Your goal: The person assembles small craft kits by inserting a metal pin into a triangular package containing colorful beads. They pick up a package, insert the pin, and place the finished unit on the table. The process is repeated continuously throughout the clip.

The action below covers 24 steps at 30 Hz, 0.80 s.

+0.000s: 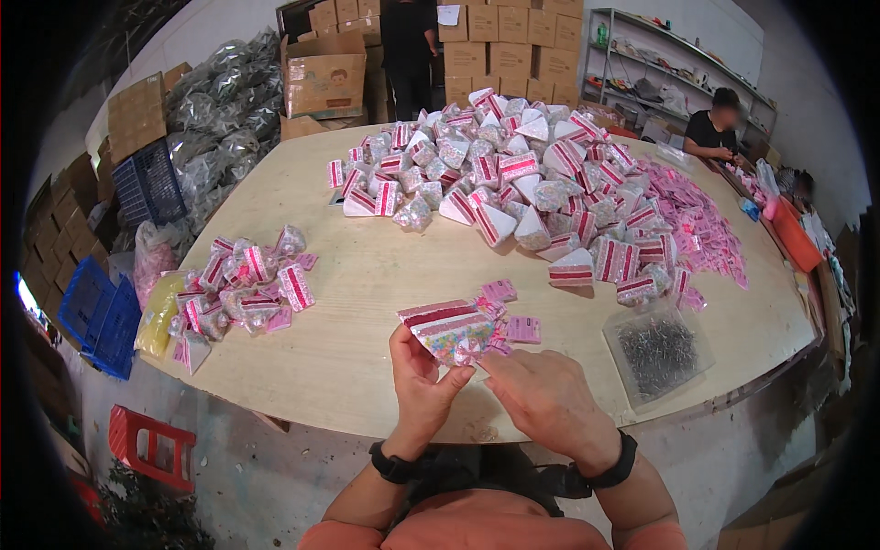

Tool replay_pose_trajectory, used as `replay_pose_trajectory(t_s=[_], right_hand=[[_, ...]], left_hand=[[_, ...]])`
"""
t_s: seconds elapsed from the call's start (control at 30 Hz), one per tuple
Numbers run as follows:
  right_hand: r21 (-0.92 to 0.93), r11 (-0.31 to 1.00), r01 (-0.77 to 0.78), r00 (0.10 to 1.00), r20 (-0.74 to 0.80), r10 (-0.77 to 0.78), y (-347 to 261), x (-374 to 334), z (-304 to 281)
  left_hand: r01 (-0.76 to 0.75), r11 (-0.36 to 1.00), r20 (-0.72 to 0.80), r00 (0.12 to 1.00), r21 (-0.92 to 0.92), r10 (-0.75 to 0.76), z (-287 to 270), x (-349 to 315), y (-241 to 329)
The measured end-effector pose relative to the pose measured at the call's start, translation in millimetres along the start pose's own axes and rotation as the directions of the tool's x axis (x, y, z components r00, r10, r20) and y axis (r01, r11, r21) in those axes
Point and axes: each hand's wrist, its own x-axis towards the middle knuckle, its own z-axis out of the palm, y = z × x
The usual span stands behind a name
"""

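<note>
A toy cake slice (449,332) with pink, dark red and white layers and colourful sprinkles is in my left hand (420,378). My left fingers wrap round its underside, with the thumb at its lower tip. My right hand (550,399) bends in from the right, its fingers closed at the slice's lower right corner. What those fingers pinch, if anything, is hidden. Just beyond, pink printed tags (524,329) lie on the table. A large heap of similar cake slices (513,174) covers the far middle, and a smaller group (240,284) lies at the left.
An open clear box of small dark metal pieces (656,356) stands right of my hands on the wooden table (367,275). Many pink tags (701,225) spread at the far right. Blue crates (99,316) and a red stool (151,447) are at left. Two people are beyond the table.
</note>
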Motion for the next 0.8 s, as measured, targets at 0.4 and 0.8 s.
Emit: replay_pose_trajectory(t_s=[0.4,0.8], right_hand=[[-0.08,0.991,-0.103,0.974,0.194,0.117,1.6,0.7,-7.4],[0.284,0.907,-0.312,0.95,0.076,0.303,9.2,2.9,0.4]], left_hand=[[-0.082,0.98,0.069,0.995,0.179,0.071,-0.8,-0.9,-2.7],[-0.101,0.973,0.118,0.99,0.209,0.077,-0.1,0.1,-0.4]])
